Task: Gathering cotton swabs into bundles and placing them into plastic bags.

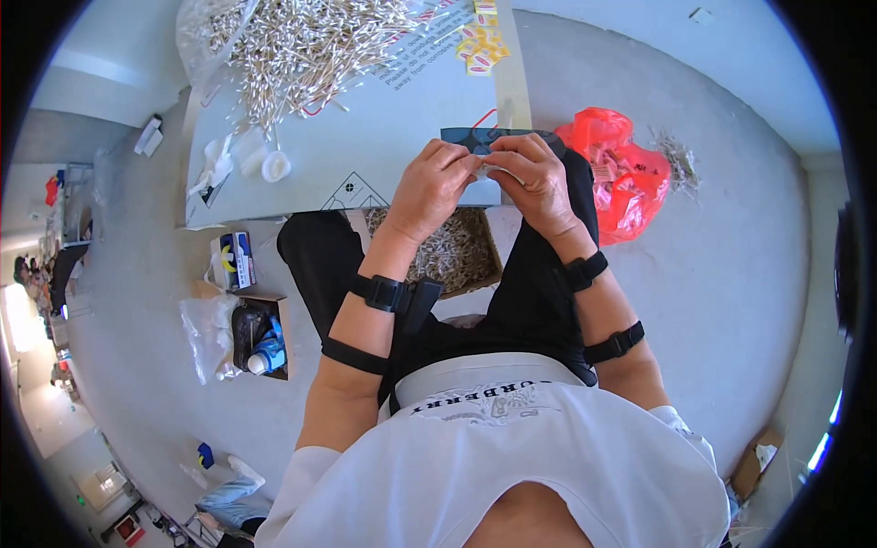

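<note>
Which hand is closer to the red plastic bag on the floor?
Right. The right hand is just beside the red plastic bag, on its left; the left hand is farther off, beyond the right hand.

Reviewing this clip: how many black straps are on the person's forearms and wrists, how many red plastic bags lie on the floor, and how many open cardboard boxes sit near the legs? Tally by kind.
Black straps: 4
Red plastic bag: 1
Open cardboard boxes: 2
Total: 7
</note>
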A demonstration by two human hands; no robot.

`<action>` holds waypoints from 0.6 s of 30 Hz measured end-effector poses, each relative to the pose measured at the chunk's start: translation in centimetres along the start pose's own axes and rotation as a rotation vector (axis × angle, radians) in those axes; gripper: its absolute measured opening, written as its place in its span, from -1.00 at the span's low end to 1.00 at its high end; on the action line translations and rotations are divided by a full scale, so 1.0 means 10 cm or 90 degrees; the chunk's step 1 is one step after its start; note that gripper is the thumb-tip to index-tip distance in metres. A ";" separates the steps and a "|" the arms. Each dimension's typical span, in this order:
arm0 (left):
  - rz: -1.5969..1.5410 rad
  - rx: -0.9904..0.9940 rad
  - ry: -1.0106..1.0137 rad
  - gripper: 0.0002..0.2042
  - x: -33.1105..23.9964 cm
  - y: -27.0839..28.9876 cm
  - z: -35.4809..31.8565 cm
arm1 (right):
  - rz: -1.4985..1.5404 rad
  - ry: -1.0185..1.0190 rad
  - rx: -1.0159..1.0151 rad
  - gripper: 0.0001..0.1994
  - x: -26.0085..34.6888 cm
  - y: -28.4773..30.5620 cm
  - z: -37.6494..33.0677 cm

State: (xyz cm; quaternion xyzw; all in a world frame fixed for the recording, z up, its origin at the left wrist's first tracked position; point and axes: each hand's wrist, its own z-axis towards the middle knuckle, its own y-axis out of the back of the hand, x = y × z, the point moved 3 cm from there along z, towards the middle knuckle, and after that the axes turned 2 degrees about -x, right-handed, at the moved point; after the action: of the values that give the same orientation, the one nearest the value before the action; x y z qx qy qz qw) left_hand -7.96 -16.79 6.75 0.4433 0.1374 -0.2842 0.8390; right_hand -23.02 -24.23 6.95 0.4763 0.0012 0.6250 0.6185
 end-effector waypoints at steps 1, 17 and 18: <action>-0.001 0.000 0.001 -0.76 0.00 0.00 0.00 | -0.001 0.000 0.001 -0.69 0.00 0.01 0.00; 0.001 -0.001 -0.019 -0.81 0.01 0.00 0.10 | -0.064 0.072 0.045 -0.85 0.03 0.10 0.17; 0.007 0.019 -0.015 -0.82 0.01 -0.01 0.11 | -0.092 0.092 0.056 -0.86 0.04 0.09 0.18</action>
State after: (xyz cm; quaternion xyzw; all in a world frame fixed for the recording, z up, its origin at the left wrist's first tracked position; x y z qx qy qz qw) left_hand -7.98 -17.76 7.29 0.4532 0.1211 -0.2870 0.8352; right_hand -22.55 -25.15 8.65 0.4554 0.1079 0.6107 0.6388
